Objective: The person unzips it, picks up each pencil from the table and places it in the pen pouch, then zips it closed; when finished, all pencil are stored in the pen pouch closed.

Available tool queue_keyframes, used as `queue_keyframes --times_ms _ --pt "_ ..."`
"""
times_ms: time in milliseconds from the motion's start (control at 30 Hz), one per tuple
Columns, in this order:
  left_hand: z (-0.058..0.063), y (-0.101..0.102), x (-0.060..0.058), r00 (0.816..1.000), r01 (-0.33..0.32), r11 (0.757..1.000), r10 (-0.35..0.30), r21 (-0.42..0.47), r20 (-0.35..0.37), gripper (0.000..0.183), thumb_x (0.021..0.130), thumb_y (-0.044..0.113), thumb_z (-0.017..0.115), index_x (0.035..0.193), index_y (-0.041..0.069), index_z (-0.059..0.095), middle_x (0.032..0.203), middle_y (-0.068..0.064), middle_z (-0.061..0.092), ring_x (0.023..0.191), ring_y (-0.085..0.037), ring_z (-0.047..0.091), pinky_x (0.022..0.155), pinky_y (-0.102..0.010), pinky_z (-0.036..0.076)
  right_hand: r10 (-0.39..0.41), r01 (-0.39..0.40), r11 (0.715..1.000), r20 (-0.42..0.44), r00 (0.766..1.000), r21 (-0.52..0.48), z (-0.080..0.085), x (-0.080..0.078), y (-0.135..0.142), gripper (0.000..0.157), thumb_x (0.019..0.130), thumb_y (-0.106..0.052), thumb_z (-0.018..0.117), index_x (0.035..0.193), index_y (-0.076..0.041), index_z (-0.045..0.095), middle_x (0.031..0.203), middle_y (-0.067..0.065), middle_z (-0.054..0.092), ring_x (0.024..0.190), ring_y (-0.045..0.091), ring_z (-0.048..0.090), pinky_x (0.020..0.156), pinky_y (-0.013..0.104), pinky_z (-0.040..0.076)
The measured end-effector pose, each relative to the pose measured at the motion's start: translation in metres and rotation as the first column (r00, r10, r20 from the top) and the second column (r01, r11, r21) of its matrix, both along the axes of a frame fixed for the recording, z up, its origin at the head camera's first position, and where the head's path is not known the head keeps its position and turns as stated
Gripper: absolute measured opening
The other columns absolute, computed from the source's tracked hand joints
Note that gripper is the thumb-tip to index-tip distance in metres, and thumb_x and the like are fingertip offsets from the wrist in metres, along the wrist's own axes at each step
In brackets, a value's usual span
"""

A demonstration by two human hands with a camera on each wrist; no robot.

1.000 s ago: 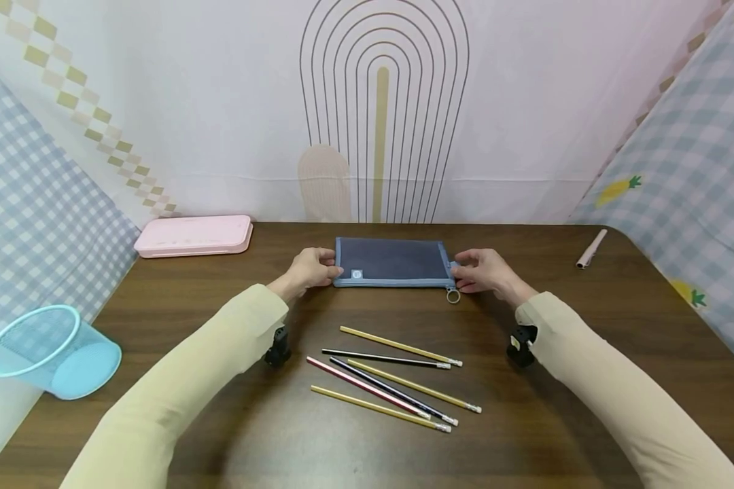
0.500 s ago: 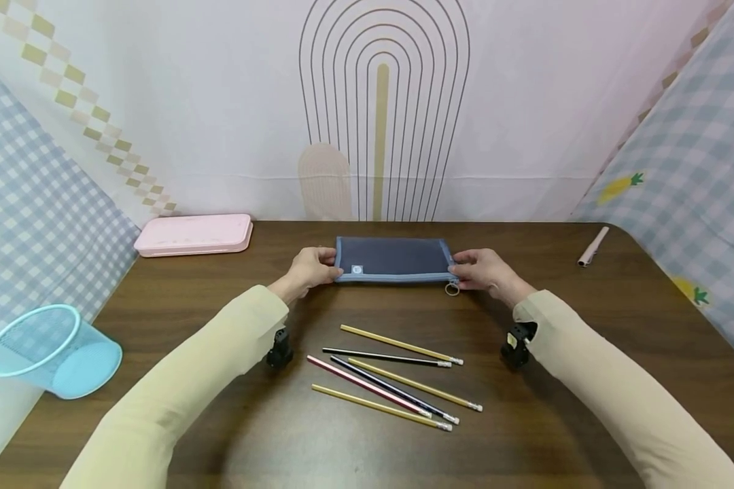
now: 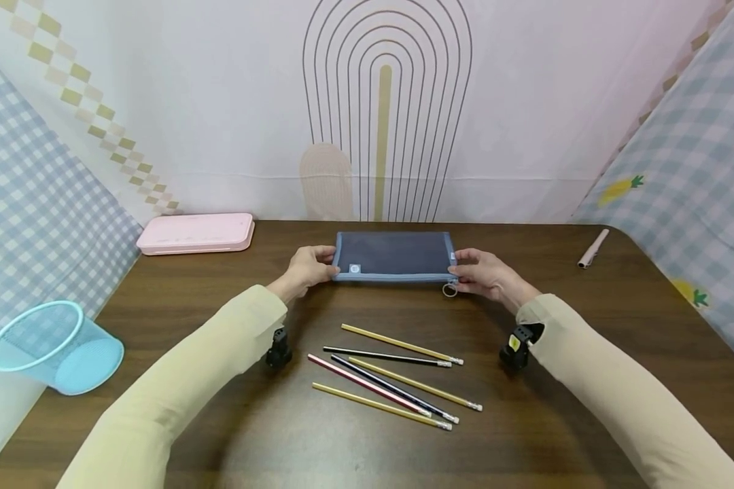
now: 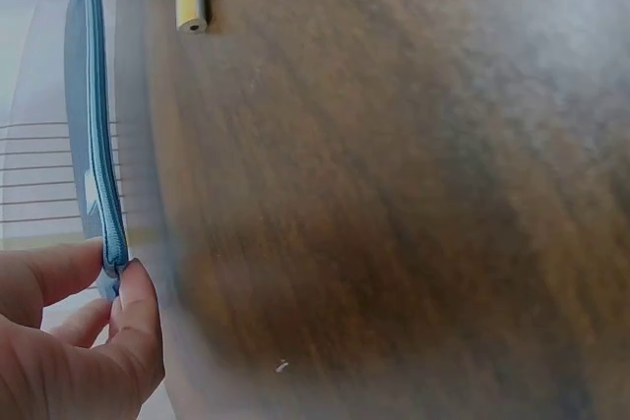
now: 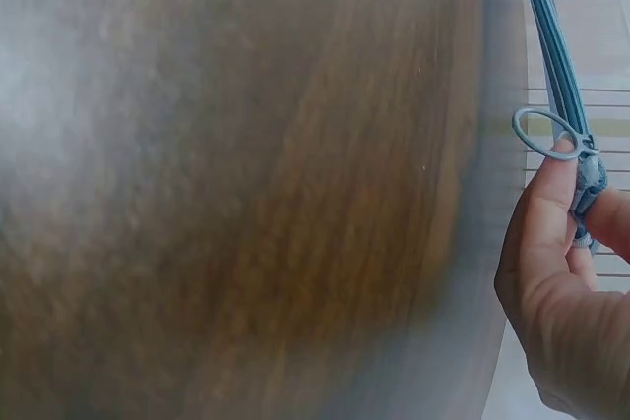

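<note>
Pouch (image 3: 394, 252) near far edge of surface (image 3: 587, 305), zip (image 3: 397, 278) along its near side. Left hand (image 3: 306, 269) and right hand (image 3: 488, 274) each pinch one end in their fingers; zip ring (image 3: 449, 296) beside the right. Six pencils (image 3: 394, 388) lie nearer.

L arm (image 3: 202, 360) & R arm (image 3: 612, 380) both reach fwd, long-sleeved, angling in twd ctr. L grip (image 3: 306, 270) pinches, thumb opp. fingers; R grip (image 3: 489, 275) pinches likewise, approx. mirror img. Both at abt same ht, well apart, fingertips pointing inward. Wrists bare btwn cuff & hand; elbows bent, wider than hands.
</note>
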State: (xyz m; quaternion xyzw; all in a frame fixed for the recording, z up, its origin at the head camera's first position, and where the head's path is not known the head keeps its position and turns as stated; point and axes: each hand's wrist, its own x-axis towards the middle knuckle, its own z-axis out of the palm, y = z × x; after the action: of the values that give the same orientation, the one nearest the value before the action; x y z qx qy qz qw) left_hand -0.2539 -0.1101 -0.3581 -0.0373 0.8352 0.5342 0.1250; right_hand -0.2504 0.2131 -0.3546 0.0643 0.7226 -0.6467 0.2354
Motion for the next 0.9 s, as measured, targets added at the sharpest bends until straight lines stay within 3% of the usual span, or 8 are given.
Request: queue_keyframes --times_ms 167,433,567,733,900 --pt "-0.004 -0.001 0.000 1.000 0.005 1.000 -0.005 -0.018 -0.013 0.053 0.085 -0.003 0.064 0.135 0.000 0.048 0.132 -0.018 0.053 0.106 -0.019 0.053 0.078 -0.020 0.052 -0.011 0.011 0.999 0.000 1.000 -0.032 -0.003 0.001 -0.001 0.049 0.094 0.000 0.052 0.137 0.002 0.027 0.078 -0.001 0.054 0.066 0.006 0.056 0.063 0.017 0.054" --pt "-0.004 -0.002 -0.001 0.997 0.028 0.997 -0.033 -0.074 -0.065 0.051 0.085 -0.001 0.064 0.133 -0.002 0.050 0.130 -0.018 0.056 0.120 -0.025 0.052 0.096 -0.029 0.047 -0.042 0.043 0.992 0.011 0.999 -0.123 -0.001 0.004 0.001 0.045 0.094 0.003 0.049 0.134 0.002 0.029 0.082 0.001 0.055 0.070 0.009 0.058 0.067 0.019 0.055" --pt "-0.001 0.000 0.001 0.993 -0.004 0.998 -0.005 -0.070 -0.116 0.049 0.086 0.001 0.063 0.133 -0.001 0.051 0.129 -0.017 0.057 0.122 -0.026 0.052 0.102 -0.033 0.043 -0.060 0.062 0.986 0.020 0.998 -0.155 -0.002 0.005 0.001 0.044 0.094 0.004 0.048 0.134 0.002 0.030 0.084 0.003 0.052 0.071 0.009 0.057 0.068 0.019 0.055" --pt "0.003 0.011 0.006 0.973 -0.035 0.999 0.031 -0.015 -0.227 0.041 0.086 0.003 0.064 0.126 0.001 0.058 0.123 -0.016 0.062 0.112 -0.026 0.059 0.096 -0.034 0.047 -0.074 0.079 0.982 0.037 0.997 -0.170 -0.003 0.007 0.000 0.045 0.094 0.004 0.048 0.134 0.002 0.028 0.084 0.004 0.051 0.071 0.010 0.057 0.067 0.018 0.054" --pt "0.007 0.033 0.016 0.969 0.041 0.998 -0.027 0.050 -0.247 0.031 0.085 0.004 0.068 0.115 0.001 0.063 0.114 -0.016 0.065 0.103 -0.025 0.063 0.085 -0.028 0.053 -0.083 0.093 0.972 0.053 0.995 -0.215 -0.005 0.008 -0.003 0.037 0.093 0.005 0.048 0.127 -0.001 0.035 0.083 0.004 0.053 0.071 0.010 0.059 0.068 0.019 0.054"
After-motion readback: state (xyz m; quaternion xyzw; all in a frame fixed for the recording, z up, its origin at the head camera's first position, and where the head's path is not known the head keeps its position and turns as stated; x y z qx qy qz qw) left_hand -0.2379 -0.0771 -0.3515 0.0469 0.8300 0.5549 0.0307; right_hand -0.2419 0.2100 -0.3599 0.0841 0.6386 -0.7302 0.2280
